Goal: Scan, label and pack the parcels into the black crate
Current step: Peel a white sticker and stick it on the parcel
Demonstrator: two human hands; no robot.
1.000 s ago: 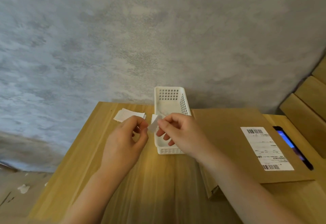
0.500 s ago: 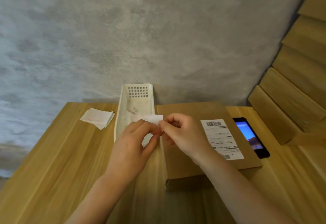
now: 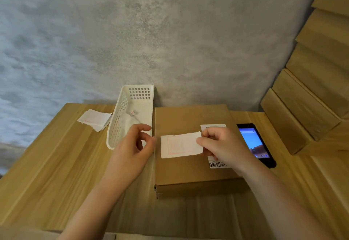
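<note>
Head cam: right hand (image 3: 224, 146) pinches a white label (image 3: 181, 144) by its right edge, holding it flat over the brown box (image 3: 190, 166). Left hand (image 3: 132, 149) is just left of the label w/ fingers loosely curled, thumb and index apart, holding nothing. White basket (image 3: 130, 115) sits behind the left hand, stack of labels (image 3: 94, 119) further left. Phone (image 3: 255, 143) w/ lit screen is right of the right hand, more boxes (image 3: 306, 107) stacked past it. Shipping label (image 3: 217, 164) on the box is partly under the right hand.
</note>
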